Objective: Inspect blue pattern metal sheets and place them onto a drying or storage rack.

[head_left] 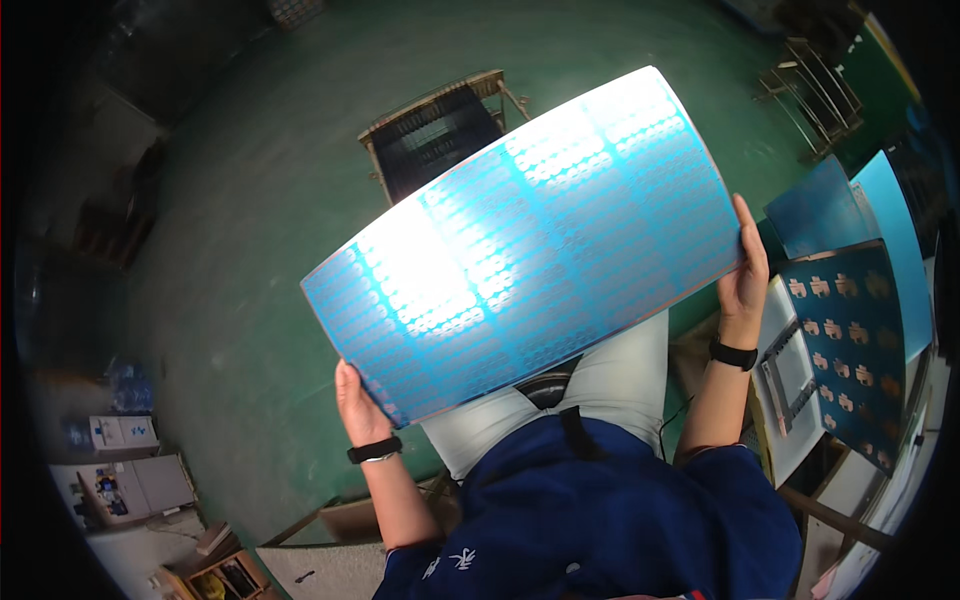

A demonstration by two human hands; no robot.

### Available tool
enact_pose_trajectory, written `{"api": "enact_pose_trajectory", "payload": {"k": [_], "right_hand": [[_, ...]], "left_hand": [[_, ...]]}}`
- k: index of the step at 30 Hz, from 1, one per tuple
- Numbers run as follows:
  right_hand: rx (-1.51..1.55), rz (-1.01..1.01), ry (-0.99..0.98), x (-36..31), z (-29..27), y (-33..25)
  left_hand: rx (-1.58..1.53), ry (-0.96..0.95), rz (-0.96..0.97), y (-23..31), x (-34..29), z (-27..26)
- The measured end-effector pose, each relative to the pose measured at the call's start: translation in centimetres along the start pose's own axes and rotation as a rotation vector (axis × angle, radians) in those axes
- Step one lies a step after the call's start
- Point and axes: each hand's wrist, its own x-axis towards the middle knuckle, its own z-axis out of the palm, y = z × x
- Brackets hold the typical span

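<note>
A large, thin rectangular sheet [590, 235], blue with rows of small silvery round marks, is held tilted in front of me, its right end farther from me than its left. Bright glare hides part of its pattern. My left hand [362, 408] grips the lower left edge, fingers partly hidden behind the sheet. At the right edge my right hand [745, 272] is closed on it, its fingers along the side. Both wrists wear dark bands. The sheet hangs above my lap, clear of the rack behind it.
A rack with dark slats [425, 140] stands on the green floor beyond the sheet. To my right are a dark blue panel with pale cut-out shapes [850, 350], a light blue panel [900, 240] and a white board [785, 400]. A metal rack [812, 95] stands far right; a grey cabinet [150, 485] is left.
</note>
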Motion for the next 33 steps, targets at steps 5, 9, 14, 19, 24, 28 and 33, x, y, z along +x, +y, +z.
{"api": "enact_pose_trajectory", "payload": {"k": [5, 9, 14, 19, 24, 28, 33], "right_hand": [[-0.202, 0.106, -0.033, -1.0, -2.2, -0.6], [-0.350, 0.147, -0.063, -1.5, -1.1, -1.0], [-0.423, 0.154, -0.111, -1.6, 0.2, -1.0], [-0.422, 0.070, -0.137, -0.8, -1.9, -0.4], [-0.176, -0.190, -0.197, 1.7, -3.8, 1.7], [0.035, -0.112, -0.064, 0.5, -2.3, 2.9], [0.403, 0.466, 0.246, 0.1, -1.2, 1.6]], "left_hand": [[0.125, 0.105, 0.105, 1.5, 0.3, -0.9], [0.202, 0.135, 0.141, 2.1, 0.3, -1.3], [0.219, 0.149, 0.146, 3.1, -0.1, -1.5], [0.141, -0.027, 0.306, 3.7, 0.3, -2.8], [0.180, -0.296, 0.453, 3.2, 2.1, -1.7], [0.056, 0.029, 0.207, 3.6, 0.0, 4.8], [0.167, -0.029, 0.157, 2.7, 0.2, 0.4]]}}
